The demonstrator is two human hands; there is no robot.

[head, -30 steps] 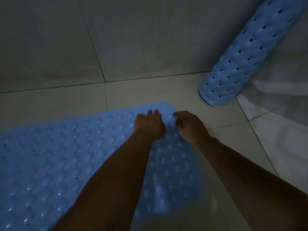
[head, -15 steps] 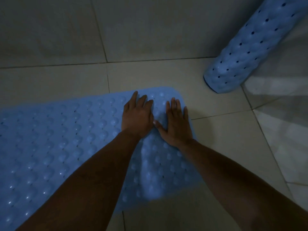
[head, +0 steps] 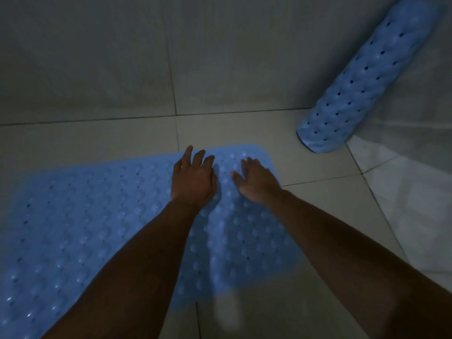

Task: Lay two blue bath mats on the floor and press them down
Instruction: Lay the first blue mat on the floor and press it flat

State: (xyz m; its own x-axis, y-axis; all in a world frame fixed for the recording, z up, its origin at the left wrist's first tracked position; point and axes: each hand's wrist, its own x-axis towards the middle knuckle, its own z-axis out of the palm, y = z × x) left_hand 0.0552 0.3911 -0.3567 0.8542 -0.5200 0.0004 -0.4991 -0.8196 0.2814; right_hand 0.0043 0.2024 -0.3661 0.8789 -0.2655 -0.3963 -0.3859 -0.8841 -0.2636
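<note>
A: Pressing the first mat, we'd log it. Left grip (head: 193, 178) is open-palmed, fingers spread, flat on the blue bath mat (head: 97, 216) near its far corner. Nothing is gripped.

B: Right grip (head: 256, 181)?

A: Also open, just beside the left one, palm low on the mat. It looks a touch lifted at the fingers, so we can't tell if the whole palm is in contact. Holding nothing either.

B: Why both there?

A: We judge the palms are spread to push the bumpy surface down so it sits flat on the floor (head: 318, 204). The mat runs back from both grips toward us and out to the left; its far edge lies just ahead of the fingertips.

B: Second mat?

A: Rolled mat (head: 362, 89), well off to the right of the right grip and ahead of it, leaning against the wall (head: 97, 57) with its lower end on the floor. It isn't unrolled yet.

B: Progress?

A: Roughly halfway, we'd say. Light is dim, so the mat's near edge is blurry and we skip it.
</note>
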